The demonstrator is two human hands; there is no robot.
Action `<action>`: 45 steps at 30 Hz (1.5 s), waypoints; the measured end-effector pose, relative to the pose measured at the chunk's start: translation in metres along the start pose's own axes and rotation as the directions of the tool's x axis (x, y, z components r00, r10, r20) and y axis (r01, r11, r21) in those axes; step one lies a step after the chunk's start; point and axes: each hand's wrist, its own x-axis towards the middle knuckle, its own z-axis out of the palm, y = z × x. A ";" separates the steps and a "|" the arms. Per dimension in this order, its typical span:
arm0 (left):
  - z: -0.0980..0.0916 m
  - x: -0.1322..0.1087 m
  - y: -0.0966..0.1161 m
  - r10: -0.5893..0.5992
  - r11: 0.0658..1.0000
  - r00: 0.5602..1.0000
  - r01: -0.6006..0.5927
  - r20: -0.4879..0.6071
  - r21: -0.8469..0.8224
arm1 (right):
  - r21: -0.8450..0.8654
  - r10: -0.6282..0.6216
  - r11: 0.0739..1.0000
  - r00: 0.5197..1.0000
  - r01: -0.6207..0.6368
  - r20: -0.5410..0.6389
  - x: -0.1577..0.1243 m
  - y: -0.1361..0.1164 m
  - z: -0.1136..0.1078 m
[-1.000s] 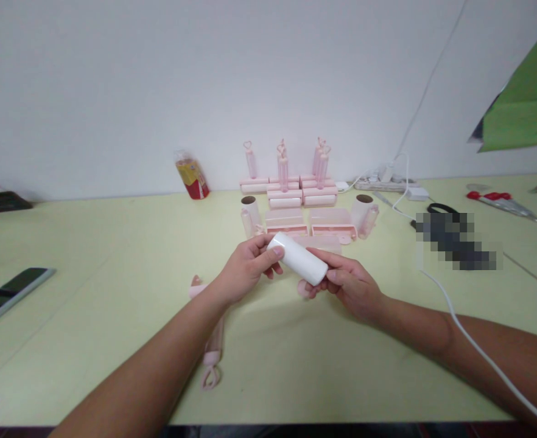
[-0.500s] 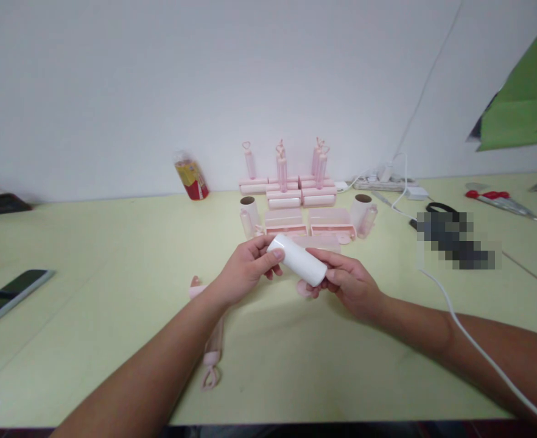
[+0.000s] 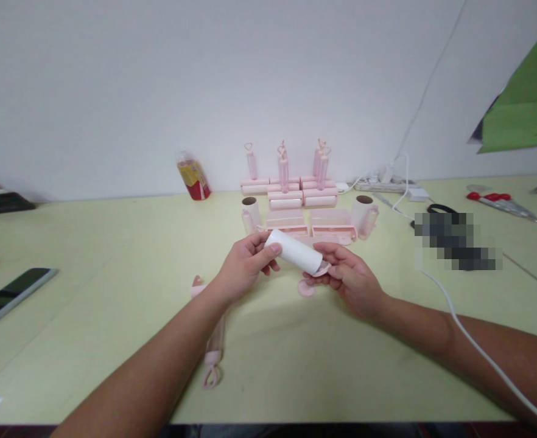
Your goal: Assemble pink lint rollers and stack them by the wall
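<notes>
My left hand [image 3: 251,266] is closed around the upper left end of a white lint roller refill [image 3: 294,251], thumb on top. The roll is tilted, its right end lower. My right hand [image 3: 351,277] pinches a pink end cap [image 3: 322,268] at the roll's lower right end, partly hidden by the fingers; whether it is inside the core I cannot tell. A flat pink disc [image 3: 307,288] lies on the table below the roll. By my left forearm rests a pink handle with a heart-shaped loop [image 3: 212,372], partly covered by the arm.
Pink lint rollers [image 3: 285,199] with upright handles stand at the wall, before them open pink cases [image 3: 333,232] and white rolls [image 3: 363,207]. A power strip [image 3: 386,184], red-handled scissors [image 3: 497,198] and a white cable [image 3: 451,310] are to the right; a phone [image 3: 15,295] lies left.
The pink cap now shows at the roll's right end, between it and my right fingers. The roll has shifted slightly left, and the pink disc below is less covered.
</notes>
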 end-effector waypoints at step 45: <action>-0.056 -0.006 0.029 0.226 0.626 0.950 0.028 -0.215 0.780 | -0.929 -0.228 -0.081 0.901 0.361 0.370 0.013 0.000 -0.031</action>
